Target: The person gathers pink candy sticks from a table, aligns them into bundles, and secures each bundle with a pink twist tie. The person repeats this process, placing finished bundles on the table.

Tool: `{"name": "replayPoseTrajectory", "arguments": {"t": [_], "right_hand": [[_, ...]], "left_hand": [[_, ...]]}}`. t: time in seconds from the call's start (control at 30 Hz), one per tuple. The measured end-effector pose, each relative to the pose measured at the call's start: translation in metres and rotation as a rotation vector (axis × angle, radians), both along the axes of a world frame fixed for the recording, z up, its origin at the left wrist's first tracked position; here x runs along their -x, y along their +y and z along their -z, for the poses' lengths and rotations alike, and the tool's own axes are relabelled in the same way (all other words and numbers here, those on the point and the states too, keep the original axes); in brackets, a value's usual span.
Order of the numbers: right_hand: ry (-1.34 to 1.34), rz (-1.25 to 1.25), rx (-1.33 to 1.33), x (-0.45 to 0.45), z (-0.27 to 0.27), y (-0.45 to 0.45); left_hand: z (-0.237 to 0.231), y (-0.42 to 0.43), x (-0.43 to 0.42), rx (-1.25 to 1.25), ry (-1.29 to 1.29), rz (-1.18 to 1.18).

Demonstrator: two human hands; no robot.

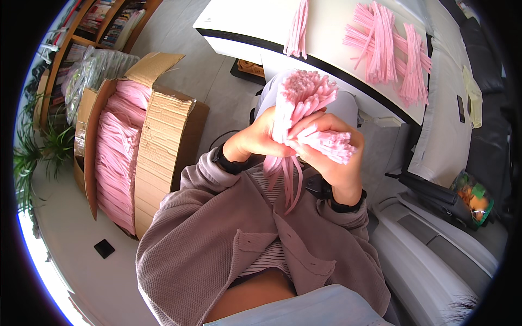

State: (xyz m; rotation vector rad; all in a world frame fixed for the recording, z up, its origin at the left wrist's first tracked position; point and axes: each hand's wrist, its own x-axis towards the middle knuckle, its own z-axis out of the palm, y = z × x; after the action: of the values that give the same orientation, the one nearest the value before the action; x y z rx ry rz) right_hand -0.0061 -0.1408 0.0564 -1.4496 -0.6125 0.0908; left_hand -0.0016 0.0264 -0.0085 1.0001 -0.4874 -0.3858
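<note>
A thick bundle of soft pink strips is held up in front of me, its cut ends facing upward. My left hand wraps around this bundle from the left, thumb across its lower part. My right hand grips a smaller bunch of pink strips, whose ends point out to the right. Both bunches meet between my thumbs. Several loose strips hang below my hands. Whether the two bunches are one folded bundle, I cannot tell.
An open cardboard box packed with pink strips stands at my left. On the white table ahead lie a narrow bunch and several crossed bunches. A bookshelf rises behind the box; a grey appliance is at right.
</note>
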Motion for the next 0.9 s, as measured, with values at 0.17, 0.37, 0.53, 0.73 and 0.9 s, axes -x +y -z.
{"name": "replayPoseTrajectory", "arguments": {"t": [0.17, 0.37, 0.53, 0.73, 0.9], "right_hand": [[-0.019, -0.002, -0.001, 0.000, 0.002, 0.000], [-0.014, -0.009, -0.003, 0.000, 0.001, -0.001], [-0.021, -0.010, -0.011, -0.001, 0.003, -0.001], [0.011, 0.031, -0.015, 0.001, 0.001, 0.001], [0.057, 0.139, 0.002, 0.006, -0.002, 0.006]], "left_hand": [[0.004, 0.000, 0.002, -0.058, 0.033, -0.015], [0.004, 0.000, 0.001, -0.015, 0.011, -0.007], [0.002, 0.000, 0.001, -0.010, 0.026, -0.002], [-0.002, -0.003, 0.000, -0.050, -0.046, -0.029], [-0.008, -0.005, -0.001, -0.070, -0.075, -0.056]]}}
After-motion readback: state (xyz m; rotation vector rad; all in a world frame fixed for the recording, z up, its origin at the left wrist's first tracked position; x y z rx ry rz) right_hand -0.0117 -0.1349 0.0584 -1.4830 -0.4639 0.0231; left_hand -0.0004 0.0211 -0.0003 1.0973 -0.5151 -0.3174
